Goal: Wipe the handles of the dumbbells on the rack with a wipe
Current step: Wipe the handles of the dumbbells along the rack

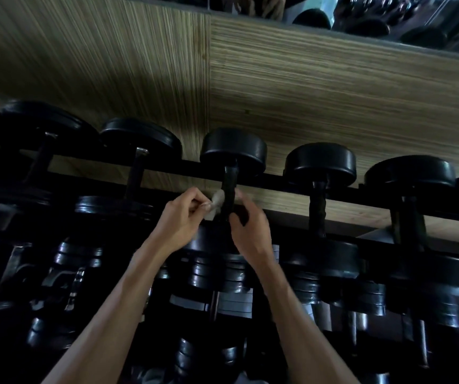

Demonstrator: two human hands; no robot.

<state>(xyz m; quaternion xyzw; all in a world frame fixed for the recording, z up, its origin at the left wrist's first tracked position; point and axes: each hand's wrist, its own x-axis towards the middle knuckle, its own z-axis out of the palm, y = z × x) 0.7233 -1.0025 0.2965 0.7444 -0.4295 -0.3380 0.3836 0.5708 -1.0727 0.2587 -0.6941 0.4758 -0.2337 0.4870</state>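
Here the handle (227, 187) runs away from the camera, seemingly wipe-touched (217, 202).

Dim gym corner, light from above

Wood wall (306, 87) lit softly; below it the rack (278, 180) sinks into shadow, glints on dumbbell plates, right hand (246, 225) motion-blurred, edges bowed by wide lens.

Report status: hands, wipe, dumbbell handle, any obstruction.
Left hand pinches crumpled white wipe against black dumbbell handle on top rack row. Right hand grips same handle, lower. Nothing blocking.
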